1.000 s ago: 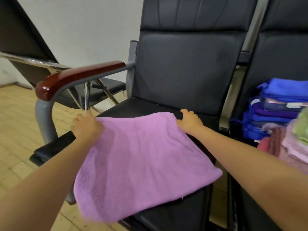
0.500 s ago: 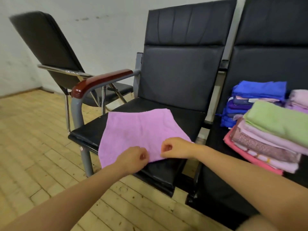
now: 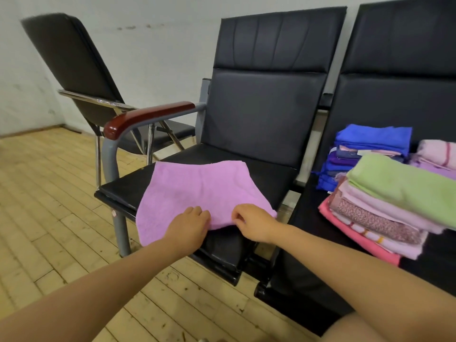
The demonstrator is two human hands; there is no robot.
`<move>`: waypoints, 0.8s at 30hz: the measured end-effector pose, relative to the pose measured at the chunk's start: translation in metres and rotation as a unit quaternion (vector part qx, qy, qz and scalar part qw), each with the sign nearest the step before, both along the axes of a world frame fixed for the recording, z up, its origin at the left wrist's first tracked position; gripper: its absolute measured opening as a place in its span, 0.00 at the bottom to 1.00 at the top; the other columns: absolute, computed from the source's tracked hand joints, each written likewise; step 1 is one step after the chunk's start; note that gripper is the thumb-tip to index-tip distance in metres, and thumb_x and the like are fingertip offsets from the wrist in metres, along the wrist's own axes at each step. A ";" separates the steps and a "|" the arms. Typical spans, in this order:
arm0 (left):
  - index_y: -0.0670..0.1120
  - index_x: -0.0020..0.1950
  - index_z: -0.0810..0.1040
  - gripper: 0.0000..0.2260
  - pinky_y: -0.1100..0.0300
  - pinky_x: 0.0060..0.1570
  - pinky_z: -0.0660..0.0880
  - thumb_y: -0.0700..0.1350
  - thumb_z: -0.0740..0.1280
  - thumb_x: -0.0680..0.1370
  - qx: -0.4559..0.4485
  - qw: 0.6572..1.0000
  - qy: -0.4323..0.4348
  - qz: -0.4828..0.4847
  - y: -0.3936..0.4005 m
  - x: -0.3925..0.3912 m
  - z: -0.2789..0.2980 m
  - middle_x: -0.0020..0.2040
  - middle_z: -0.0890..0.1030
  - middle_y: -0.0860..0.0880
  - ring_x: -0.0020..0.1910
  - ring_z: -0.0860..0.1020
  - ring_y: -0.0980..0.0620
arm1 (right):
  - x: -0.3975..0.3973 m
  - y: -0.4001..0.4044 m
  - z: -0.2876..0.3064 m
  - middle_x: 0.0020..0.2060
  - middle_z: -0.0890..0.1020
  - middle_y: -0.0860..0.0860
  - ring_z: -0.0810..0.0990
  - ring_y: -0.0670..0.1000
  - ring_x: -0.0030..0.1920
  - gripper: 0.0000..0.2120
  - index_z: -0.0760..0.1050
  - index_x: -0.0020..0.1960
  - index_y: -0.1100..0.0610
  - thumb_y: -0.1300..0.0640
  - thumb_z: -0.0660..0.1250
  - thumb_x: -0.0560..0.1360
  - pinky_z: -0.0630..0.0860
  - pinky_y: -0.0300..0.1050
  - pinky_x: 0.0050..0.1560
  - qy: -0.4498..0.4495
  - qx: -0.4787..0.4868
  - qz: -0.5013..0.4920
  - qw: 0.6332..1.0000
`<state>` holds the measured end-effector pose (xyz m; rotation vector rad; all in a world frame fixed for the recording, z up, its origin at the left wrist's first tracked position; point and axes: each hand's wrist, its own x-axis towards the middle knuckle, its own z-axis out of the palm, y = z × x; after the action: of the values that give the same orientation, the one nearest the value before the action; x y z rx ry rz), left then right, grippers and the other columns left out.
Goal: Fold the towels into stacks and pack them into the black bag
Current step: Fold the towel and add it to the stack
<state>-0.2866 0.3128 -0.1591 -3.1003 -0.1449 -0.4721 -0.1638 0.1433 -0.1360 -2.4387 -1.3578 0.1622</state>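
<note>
Pink towel [image 3: 199, 191] on seat, both hands at its near edge

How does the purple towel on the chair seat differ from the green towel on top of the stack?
The purple towel lies spread thin on the left chair seat, both hands at its near edge. The green towel is folded thick, untouched, topping a stack on the next seat. Both are plain, unpatterned cloths.

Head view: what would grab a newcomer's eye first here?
The pink towel spread on the black chair seat, with both hands at its near edge: left hand resting on it, right hand pinching it. Beside it, on the next seat, stand stacks of folded towels.
</note>
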 end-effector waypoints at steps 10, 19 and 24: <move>0.50 0.60 0.66 0.27 0.54 0.46 0.75 0.68 0.43 0.75 0.042 0.994 0.094 -0.022 0.013 0.016 0.011 0.45 0.80 0.49 0.44 0.78 0.47 | 0.014 -0.009 -0.007 0.44 0.72 0.45 0.72 0.49 0.49 0.07 0.78 0.51 0.52 0.51 0.65 0.76 0.71 0.44 0.53 -0.020 0.004 0.030 0.999; 0.54 0.56 0.76 0.08 0.55 0.50 0.76 0.48 0.64 0.78 0.041 0.989 0.108 0.087 0.076 -0.010 0.035 0.49 0.75 0.55 0.48 0.76 0.53 | 0.029 -0.026 0.003 0.44 0.80 0.53 0.76 0.56 0.46 0.10 0.76 0.42 0.57 0.58 0.58 0.78 0.73 0.49 0.47 -0.048 0.034 -0.073 0.996; 0.47 0.55 0.80 0.10 0.56 0.50 0.74 0.45 0.60 0.80 -0.115 0.984 0.010 0.139 0.097 -0.039 0.038 0.48 0.80 0.51 0.48 0.77 0.51 | 0.036 -0.041 0.008 0.38 0.76 0.52 0.74 0.53 0.41 0.09 0.74 0.38 0.58 0.59 0.61 0.77 0.68 0.44 0.38 -0.006 0.065 -0.141 0.988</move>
<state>-0.3261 0.4097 -0.1213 -3.2267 -0.6667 -0.4440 -0.1282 0.1021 -0.1276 -2.4909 -0.9798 -0.0117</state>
